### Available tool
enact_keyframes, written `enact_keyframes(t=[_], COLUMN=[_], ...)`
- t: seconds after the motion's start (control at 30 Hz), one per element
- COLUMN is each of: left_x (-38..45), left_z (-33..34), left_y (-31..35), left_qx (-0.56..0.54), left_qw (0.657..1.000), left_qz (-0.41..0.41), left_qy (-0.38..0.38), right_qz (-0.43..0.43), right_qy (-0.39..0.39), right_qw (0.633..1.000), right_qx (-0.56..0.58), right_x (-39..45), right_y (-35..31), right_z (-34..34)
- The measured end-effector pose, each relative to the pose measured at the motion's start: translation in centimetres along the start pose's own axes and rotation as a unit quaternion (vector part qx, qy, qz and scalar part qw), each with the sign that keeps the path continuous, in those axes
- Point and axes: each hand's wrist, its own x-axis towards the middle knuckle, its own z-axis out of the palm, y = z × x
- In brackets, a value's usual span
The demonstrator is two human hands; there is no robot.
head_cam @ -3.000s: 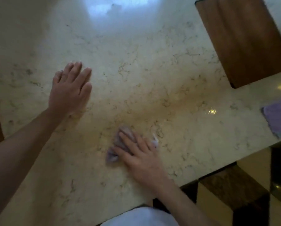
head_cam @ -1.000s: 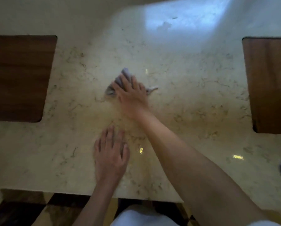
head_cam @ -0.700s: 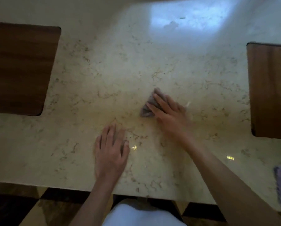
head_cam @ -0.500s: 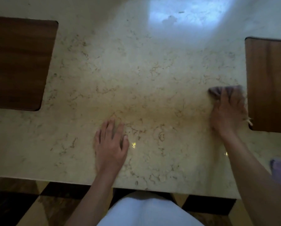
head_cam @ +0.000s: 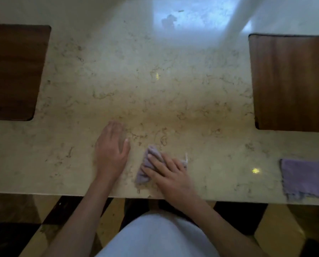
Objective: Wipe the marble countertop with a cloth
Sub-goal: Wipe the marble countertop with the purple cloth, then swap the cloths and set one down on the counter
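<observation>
The beige veined marble countertop [head_cam: 155, 89] fills most of the view. My right hand [head_cam: 170, 178] lies flat near the front edge and presses a small crumpled purple cloth [head_cam: 148, 166] against the marble; its fingers cover the cloth's right half. Just to the left, my left hand [head_cam: 111, 151] rests palm down on the bare marble, fingers together, holding nothing. The two hands are a short gap apart.
A second purple cloth [head_cam: 306, 178] lies flat at the front right edge. Dark wooden panels sit at the left [head_cam: 14, 71] and right [head_cam: 290, 82] of the countertop. Below the front edge is a checkered dark and yellow floor [head_cam: 277, 236].
My right hand has swept the cloth from beside the right wooden panel back toward the front centre, close to my left hand. The left hand has stayed on the marble.
</observation>
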Motion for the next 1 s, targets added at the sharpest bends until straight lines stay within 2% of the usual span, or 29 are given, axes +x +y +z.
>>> enact_keyframes(t=[0.07,0.13,0.2,0.23,0.3,0.33,0.43,0.53,0.63,0.73,0.8,0.93,1.0], left_x=[-1.6,-3.4,-4.6,-4.8,-4.9,-4.9,-4.7,-4.4,-5.0,-6.6,-7.7,-8.5,-8.2], left_z=[1.7,3.1,4.0,4.3,4.6,4.6,4.3,3.5,3.1,2.9,3.2,3.7,3.4], left_y=[0.9,1.7,2.2,2.5,2.7,2.8,3.1,4.5,6.6,8.5,9.4,10.1,10.0], left_qx=[0.065,0.123,0.153,0.161,0.177,0.183,0.187,0.175,0.090,-0.015,-0.050,-0.117,-0.130], left_qw=[0.997,0.990,0.986,0.984,0.982,0.981,0.980,0.983,0.993,0.992,0.984,0.965,0.962], left_qz=[0.025,0.052,0.062,0.057,0.048,0.047,0.045,0.024,-0.044,-0.095,-0.136,-0.195,-0.197], left_qy=[-0.034,-0.041,-0.038,-0.040,-0.046,-0.051,-0.058,-0.056,-0.059,-0.076,-0.106,-0.129,-0.139], right_qz=[0.170,0.342,0.450,0.472,0.476,0.456,0.310,0.225,0.252,0.331,0.357,0.338,0.349], right_qy=[0.025,0.039,0.062,0.073,0.074,0.065,0.032,-0.037,-0.011,0.052,0.041,-0.038,-0.041], right_qw=[0.985,0.939,0.891,0.878,0.877,0.887,0.950,0.973,0.956,0.913,0.892,0.919,0.914], right_qx=[-0.015,-0.003,0.006,-0.002,0.005,0.012,0.017,0.044,0.148,0.232,0.273,0.199,0.203], right_x=[-3.7,-5.1,-4.2,-3.3,-1.8,-1.6,-2.5,-3.5,-2.7,-1.4,-0.2,2.0,2.3], right_y=[6.0,11.4,13.5,13.1,10.7,9.0,2.3,-0.7,2.0,4.8,5.6,5.5,5.4], right_z=[-1.8,-3.9,-4.8,-4.8,-4.1,-3.5,-2.1,-1.8,-3.6,-6.7,-7.7,-7.1,-6.8])
